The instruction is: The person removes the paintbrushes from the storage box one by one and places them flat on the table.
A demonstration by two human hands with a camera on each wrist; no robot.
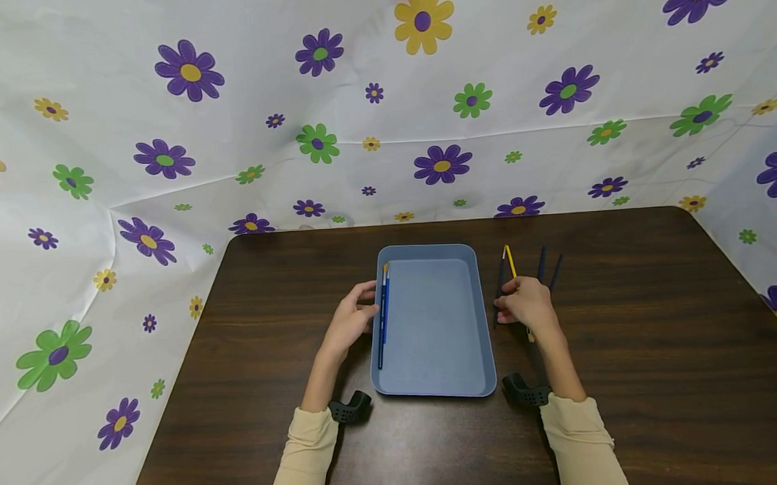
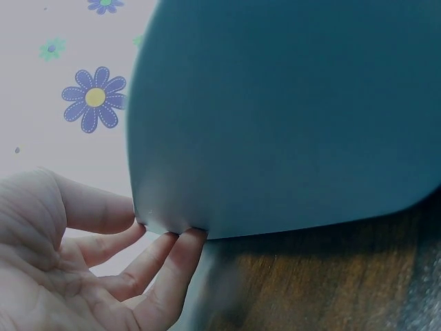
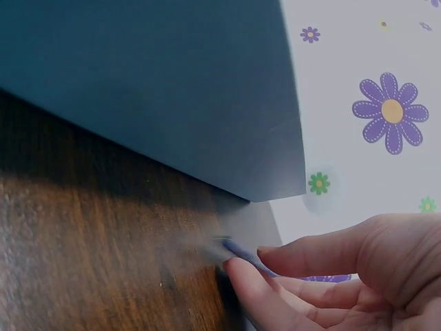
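A blue-grey tray [image 1: 436, 326] lies on the table between both hands. Two blue-handled paintbrushes [image 1: 385, 317] lie inside along its left wall. My left hand [image 1: 349, 319] touches the outside of that wall, its thumb and fingertips [image 2: 186, 241] against the tray's edge. To the right of the tray, my right hand [image 1: 526, 305] pinches a slim dark paintbrush [image 1: 500, 271] between thumb and fingers, low over the tabletop. A yellow-handled brush [image 1: 510, 259] and two dark brush handles [image 1: 542, 262] show beyond this hand, which partly covers them.
The dark wooden table [image 1: 655, 347] extends around the tray. Behind it hangs a white flowered cloth [image 1: 371, 114], also along the left and right sides. A black wrist mount [image 1: 352, 408] sits on each forearm near the tray's front corners.
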